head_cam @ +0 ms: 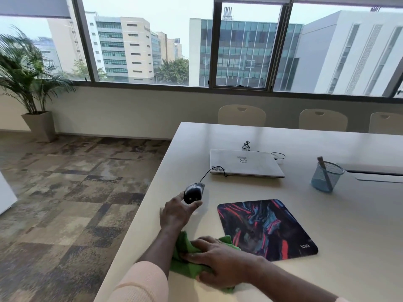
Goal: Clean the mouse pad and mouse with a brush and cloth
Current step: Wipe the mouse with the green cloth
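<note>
My left hand (174,212) holds a black wired mouse (193,192) between thumb and fingers, lifted just above the table near its left edge. The mouse's cable runs back toward the closed laptop. My right hand (214,261) lies on a green cloth (185,243) at the near table edge, with its thumb curled round the cloth's front. The colourful mouse pad (266,228) lies flat to the right of both hands, bare. A brush (325,171) stands in a blue mesh cup (325,177) at the back right.
A closed silver laptop (244,163) lies behind the mouse, with cables beyond it. The white table (349,225) ends close on my left, over carpet. Three chairs stand along the far side, and a potted plant (28,83) stands by the window.
</note>
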